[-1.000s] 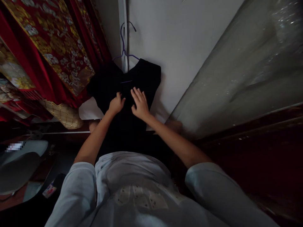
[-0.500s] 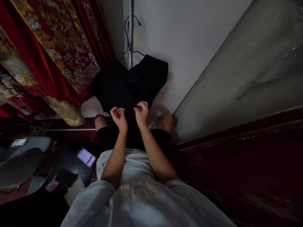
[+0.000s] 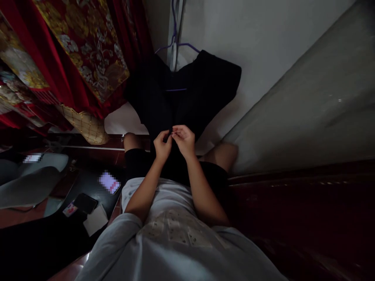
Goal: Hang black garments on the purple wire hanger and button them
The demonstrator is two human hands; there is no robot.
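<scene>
A black short-sleeved garment [image 3: 205,84] hangs in front of me on a purple clothes hanger [image 3: 189,45], its neckline open in a V. My left hand [image 3: 163,145] pinches the garment's front with thumb and forefinger. Beside it, my right hand [image 3: 184,139] pinches the front as well, its other fingers loosely bent. Both sets of fingertips nearly meet at the front edges. Whatever small fastening lies between them is too dark to make out. Below the hands, the garment's lower part merges with my black shorts.
Red and gold embroidered cloth [image 3: 88,43] hangs at the left. A lit phone [image 3: 109,182], a dark phone [image 3: 84,203] and a white paper [image 3: 96,219] lie on a black surface at lower left. Near them is a grey chair [image 3: 32,185]. A grey panel [image 3: 316,97] leans on the right.
My hands have come closer together, their fingertips now almost touching at the garment's front. The view has shifted, and the hanging garment appears higher and larger.
</scene>
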